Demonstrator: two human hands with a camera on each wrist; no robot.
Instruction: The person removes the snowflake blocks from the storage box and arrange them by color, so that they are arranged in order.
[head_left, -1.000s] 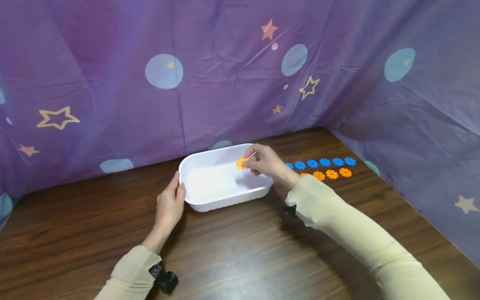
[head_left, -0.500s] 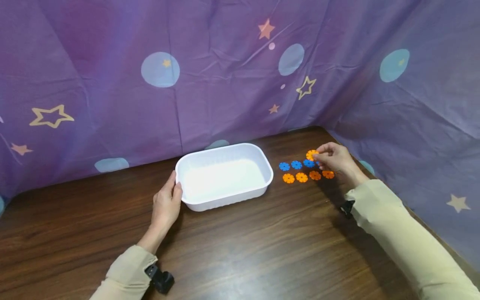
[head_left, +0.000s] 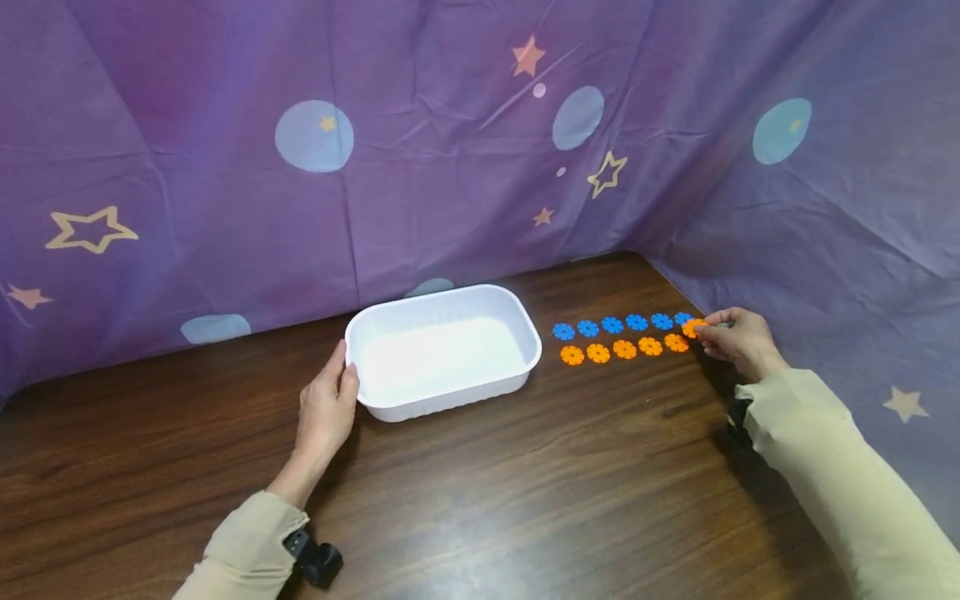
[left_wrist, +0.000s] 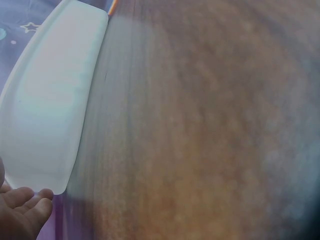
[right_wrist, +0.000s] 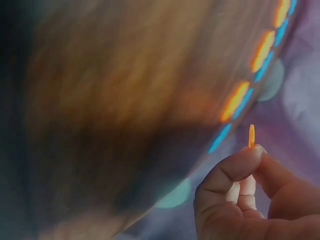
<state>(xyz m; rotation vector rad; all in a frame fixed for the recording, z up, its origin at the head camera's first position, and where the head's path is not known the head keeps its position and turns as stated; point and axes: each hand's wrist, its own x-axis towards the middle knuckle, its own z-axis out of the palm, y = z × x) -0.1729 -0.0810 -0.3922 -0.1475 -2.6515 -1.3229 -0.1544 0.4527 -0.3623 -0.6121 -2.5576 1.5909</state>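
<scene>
My right hand [head_left: 738, 340] pinches an orange notched plastic disc [head_left: 694, 328] between thumb and fingertips, at the right end of two rows of such discs. In the right wrist view the held disc [right_wrist: 251, 136] shows edge-on above the fingertips. The held disc overlaps the last blue disc [head_left: 683, 319] in the head view. Below the blue row lies a row of several orange discs [head_left: 624, 349]. My left hand [head_left: 327, 408] holds the left end of a white plastic tray [head_left: 450, 398], its fingers [left_wrist: 30, 202] curled at the tray's end in the left wrist view.
The tray stands on a dark wood-grain table [head_left: 465, 500], near the back edge. A purple curtain [head_left: 420, 167] with stars and planets hangs right behind the table and along its right side. Black wrist devices [head_left: 318, 562] sit at both sleeves.
My right hand has moved from over the tray rightward to the far end of the rows, carrying the orange disc. The left hand keeps its hold on the tray. The head view has shifted slightly.
</scene>
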